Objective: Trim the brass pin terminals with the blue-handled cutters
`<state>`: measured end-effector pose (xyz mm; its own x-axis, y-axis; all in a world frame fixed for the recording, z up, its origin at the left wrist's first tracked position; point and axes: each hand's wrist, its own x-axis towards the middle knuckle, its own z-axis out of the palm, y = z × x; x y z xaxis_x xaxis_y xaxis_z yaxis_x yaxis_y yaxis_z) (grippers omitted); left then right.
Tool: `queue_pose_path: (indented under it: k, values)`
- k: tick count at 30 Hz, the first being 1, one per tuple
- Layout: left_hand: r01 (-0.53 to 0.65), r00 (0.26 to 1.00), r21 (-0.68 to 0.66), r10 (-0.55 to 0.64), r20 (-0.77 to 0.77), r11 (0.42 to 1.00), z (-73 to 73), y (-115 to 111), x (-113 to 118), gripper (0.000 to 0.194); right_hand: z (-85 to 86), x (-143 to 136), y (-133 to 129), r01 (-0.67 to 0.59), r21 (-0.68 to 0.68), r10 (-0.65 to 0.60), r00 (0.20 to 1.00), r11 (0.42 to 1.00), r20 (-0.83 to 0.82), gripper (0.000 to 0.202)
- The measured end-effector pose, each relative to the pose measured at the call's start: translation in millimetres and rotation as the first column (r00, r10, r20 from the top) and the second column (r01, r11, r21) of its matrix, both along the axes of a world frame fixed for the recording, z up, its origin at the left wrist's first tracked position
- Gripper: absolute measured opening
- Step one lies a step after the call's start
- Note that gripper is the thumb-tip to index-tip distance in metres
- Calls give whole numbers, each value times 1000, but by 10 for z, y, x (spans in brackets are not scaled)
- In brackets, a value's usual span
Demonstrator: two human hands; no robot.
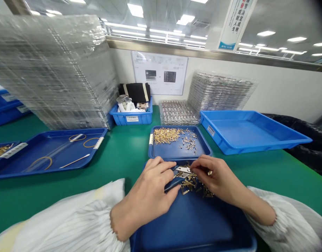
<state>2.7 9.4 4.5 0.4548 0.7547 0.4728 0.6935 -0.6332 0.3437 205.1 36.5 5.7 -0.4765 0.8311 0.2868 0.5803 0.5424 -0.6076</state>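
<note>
My left hand (152, 187) is closed around the dark blue handles of a pair of pliers (184, 170), whose flat silver jaws point right. My right hand (220, 178) meets the jaw tips with thumb and forefinger pinched together; a small brass-coloured metal part (209, 173) shows by its fingers, and what sits at the very tips is too small to make out. Below both hands, a pile of small brass-coloured metal parts (187, 185) lies at the far end of a dark blue tray (194, 224).
Behind it, another blue tray (171, 151) holds thin gold pins (166, 134). At left, a tray (56, 140) carries rubber bands and a cotton swab (74, 161). A large blue tray (251, 127) stands right. Clear plastic trays (53, 70) are stacked high at left.
</note>
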Motion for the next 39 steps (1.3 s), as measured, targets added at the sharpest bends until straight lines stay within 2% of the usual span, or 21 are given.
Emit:
queue_pose_path:
  k: [6, 10, 15, 17, 20, 23, 27, 31, 35, 39]
  values:
    - [26, 999, 41, -27, 27, 999, -30, -6, -5, 14, -3, -16, -17, 36, -29, -38, 996, 999, -82, 15]
    - [34, 991, 97, -46, 125, 995, -9, -10, 17, 15, 4, -27, -20, 85, -23, -88, 975, 996, -202, 13]
    - [2, 961, 19, -8, 277, 1000, 21, -18, 46, 19, -15, -23, 10, 73, -243, -162, 915, 967, -369, 12]
    - [-6, 964, -56, 21, 264, 998, 16, -14, 37, 20, -7, -14, 13, 48, -268, -137, 936, 962, -324, 10]
    - [34, 982, -137, -8, 189, 990, 9, -1, 13, 22, 37, 5, -1, 17, -139, -34, 991, 990, -126, 9]
    - [112, 988, -110, -99, 123, 988, 8, 10, -9, 21, 71, 24, -13, -40, 17, 39, 997, 999, 63, 9]
    - [154, 988, -30, -153, 13, 988, 2, 5, -29, 15, 31, 27, -9, -91, 101, 71, 980, 991, 184, 9]
    - [152, 985, 15, -150, -86, 988, -10, -17, -32, 7, -19, 11, -2, -94, 151, 60, 974, 984, 219, 8]
    - [117, 992, 53, -114, -50, 992, -17, -25, -19, 10, 6, 19, 0, -82, 140, 57, 983, 987, 173, 8]
    - [66, 998, 16, -65, -23, 998, -28, 1, -16, 17, 0, 51, 37, -74, 86, 66, 994, 994, 89, 9]
